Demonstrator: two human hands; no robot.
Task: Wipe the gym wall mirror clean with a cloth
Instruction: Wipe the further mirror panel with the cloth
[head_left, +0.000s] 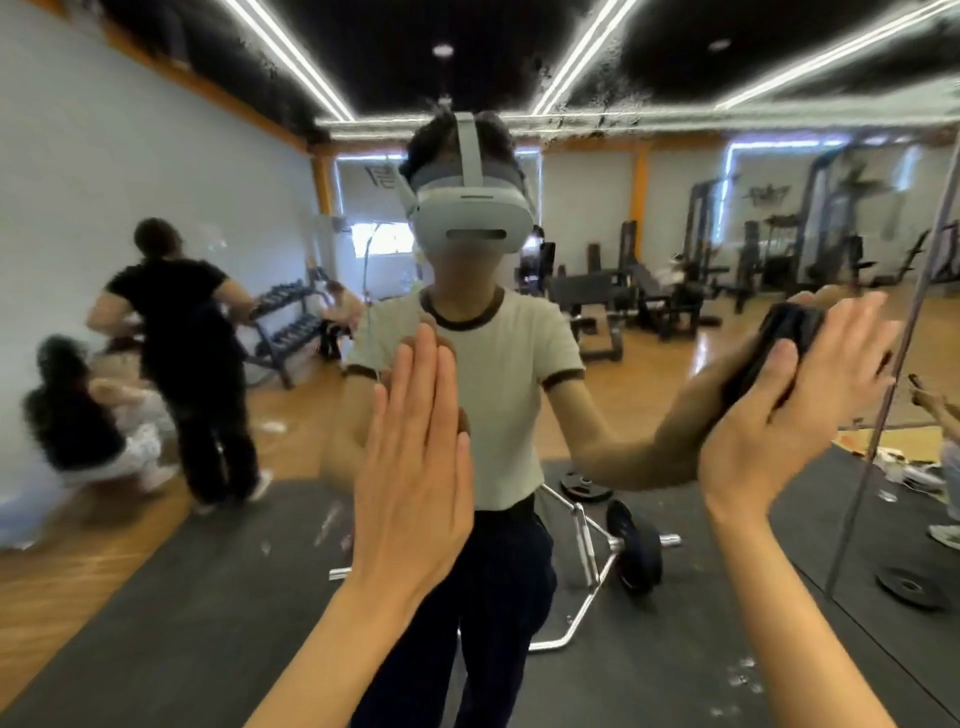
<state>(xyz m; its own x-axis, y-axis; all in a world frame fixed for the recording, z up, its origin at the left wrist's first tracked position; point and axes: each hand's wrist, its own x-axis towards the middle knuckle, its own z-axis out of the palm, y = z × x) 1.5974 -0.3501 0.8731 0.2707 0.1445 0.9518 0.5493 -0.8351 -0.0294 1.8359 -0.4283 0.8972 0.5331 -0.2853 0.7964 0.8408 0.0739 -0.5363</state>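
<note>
Head view puts us square against the mirror (675, 218), which fills nearly all we see, its glass upright and running left to right along the wall. Our right hand (789, 410) presses a dark cloth (774, 348) flat to the glass, high on the right; the fingers lie straight and slightly spread, the thumb laid over the cloth, whose long side tilts up to the right. Our left hand (415, 467) rests on the glass near the middle, fingers straight and together, pointing up, holding nothing. Between the hands we see our own reflection, a person in a white shirt with a headset (470, 215). A vertical seam (883, 405) between panels slants down just right of the cloth. Reflected behind us are a barbell (631, 545) on a dark floor mat, a dumbbell rack (291, 322), benches and machines on a wooden floor, a standing person in black (182, 332), and ceiling light strips.
</note>
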